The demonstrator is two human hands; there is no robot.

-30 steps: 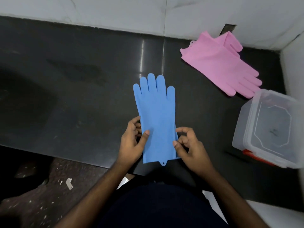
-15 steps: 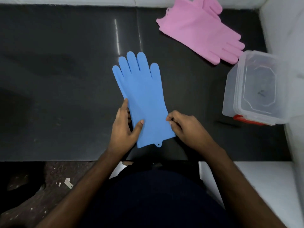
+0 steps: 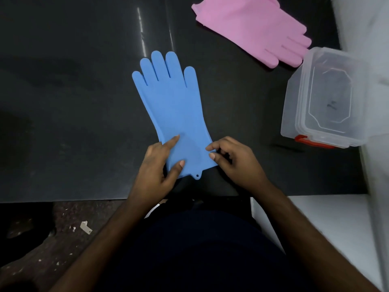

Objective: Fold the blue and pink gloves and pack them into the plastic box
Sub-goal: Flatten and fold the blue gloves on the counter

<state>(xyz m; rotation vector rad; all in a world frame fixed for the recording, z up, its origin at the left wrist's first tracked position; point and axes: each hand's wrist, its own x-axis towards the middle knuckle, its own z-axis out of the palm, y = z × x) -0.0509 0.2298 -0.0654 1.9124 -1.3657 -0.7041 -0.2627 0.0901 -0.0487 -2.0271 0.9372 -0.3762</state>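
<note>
The blue glove (image 3: 172, 106) lies flat on the dark counter (image 3: 73, 91), fingers pointing away from me, cuff near the front edge. My left hand (image 3: 157, 165) rests on the cuff's left side, with its index finger and thumb pressing on top. My right hand (image 3: 233, 160) pinches the cuff's right edge between thumb and fingers. The pink gloves (image 3: 252, 28) lie stacked at the far right of the counter. A clear plastic box (image 3: 324, 100) with a red latch stands to the right, with no glove in it.
A white wall (image 3: 370, 28) borders the counter on the right, and a white surface (image 3: 326, 228) sits below it at the front right. The floor (image 3: 63, 228) with small debris shows at lower left.
The view has tilted down and closer, so the glove appears higher and larger. My left index finger has spread out onto the cuff. My right hand stays at the cuff's right edge.
</note>
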